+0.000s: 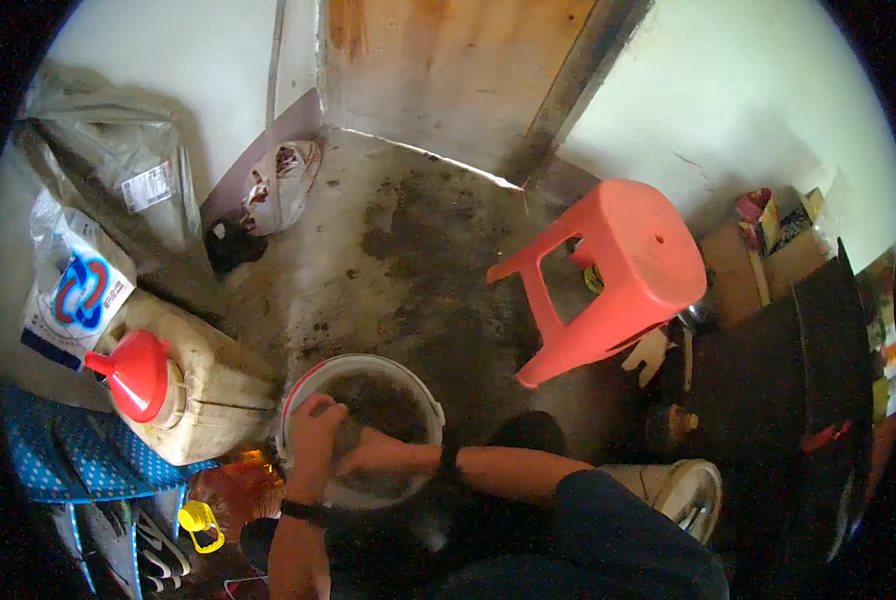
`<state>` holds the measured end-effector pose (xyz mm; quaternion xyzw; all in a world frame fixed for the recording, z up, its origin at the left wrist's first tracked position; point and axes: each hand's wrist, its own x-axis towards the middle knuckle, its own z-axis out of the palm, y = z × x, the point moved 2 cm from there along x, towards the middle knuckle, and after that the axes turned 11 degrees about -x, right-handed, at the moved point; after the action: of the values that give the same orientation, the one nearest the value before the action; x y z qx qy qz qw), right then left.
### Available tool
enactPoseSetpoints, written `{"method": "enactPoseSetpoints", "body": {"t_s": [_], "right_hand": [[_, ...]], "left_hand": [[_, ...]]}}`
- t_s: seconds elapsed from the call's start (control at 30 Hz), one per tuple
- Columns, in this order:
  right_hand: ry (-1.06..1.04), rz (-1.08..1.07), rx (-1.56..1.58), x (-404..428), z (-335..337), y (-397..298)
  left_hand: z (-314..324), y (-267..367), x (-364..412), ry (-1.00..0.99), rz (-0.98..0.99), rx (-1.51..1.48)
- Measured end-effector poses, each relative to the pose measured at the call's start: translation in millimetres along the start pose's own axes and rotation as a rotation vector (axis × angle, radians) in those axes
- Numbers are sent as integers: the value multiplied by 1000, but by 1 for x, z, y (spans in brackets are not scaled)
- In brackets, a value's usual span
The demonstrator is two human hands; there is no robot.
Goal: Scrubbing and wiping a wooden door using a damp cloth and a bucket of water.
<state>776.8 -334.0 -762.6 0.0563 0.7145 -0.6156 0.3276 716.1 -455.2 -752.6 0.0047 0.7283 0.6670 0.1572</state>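
A white plastic bucket (434,405) stands on the floor in front of me, with dark contents that I cannot make out. Over its left side, my left hand (317,420) is curled with the fingers bent. My right hand (365,448) reaches across the bucket and meets it. Between the two hands is a small dark object (348,433), gripped by both and too blurred to name. Dark bands circle both wrists.
Left of the bucket stands a plastic jerrycan (230,382) with a red funnel (139,379). Nearby lies a bottle with a yellow cap (197,516). A red plastic stool (620,262) stands ahead right; a lidded white bucket (688,495) is at my right. A wooden door (448,82) is ahead.
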Motion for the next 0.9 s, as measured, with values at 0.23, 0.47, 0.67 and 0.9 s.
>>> {"method": "enactPoseSetpoints", "body": {"t_s": [0.23,0.47,0.67,0.9], "right_hand": [[6,-215,-366,18,10,21],[160,-208,-474,11,10,1],[672,-163,-607,43,38,43],[84,76,189,-21,31,-60]], "left_hand": [[0,-23,4,122,107,149],[1,-1,1,179,117,194],[2,6,20,176,58,186],[-68,-16,-17,136,-253,-196]]}}
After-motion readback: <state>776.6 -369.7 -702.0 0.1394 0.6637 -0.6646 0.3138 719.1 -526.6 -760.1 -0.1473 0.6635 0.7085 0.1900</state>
